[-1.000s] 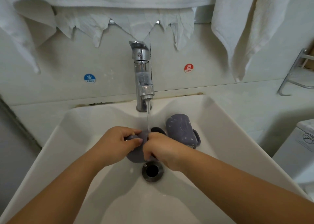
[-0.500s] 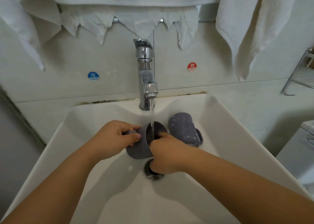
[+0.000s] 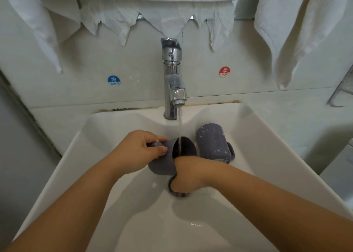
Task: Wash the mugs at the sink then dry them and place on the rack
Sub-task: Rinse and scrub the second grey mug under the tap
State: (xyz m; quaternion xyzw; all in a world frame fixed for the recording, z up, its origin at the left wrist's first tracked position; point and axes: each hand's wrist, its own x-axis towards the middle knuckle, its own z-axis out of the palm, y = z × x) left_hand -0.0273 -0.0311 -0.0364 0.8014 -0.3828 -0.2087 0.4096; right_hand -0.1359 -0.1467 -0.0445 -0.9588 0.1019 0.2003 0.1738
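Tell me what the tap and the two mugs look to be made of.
Tap: chromed metal, mirror-bright with sharp reflections. Held mug: matte grey-purple, probably plastic or unglazed-looking ceramic; no gloss shows. Second mug: same matte grey-purple, with pale speckles; material equally uncertain.

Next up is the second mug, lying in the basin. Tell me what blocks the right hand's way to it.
Nothing visible blocks it. The right hand is at the held mug; the second mug lies beside it, with only the first mug's rim between them.
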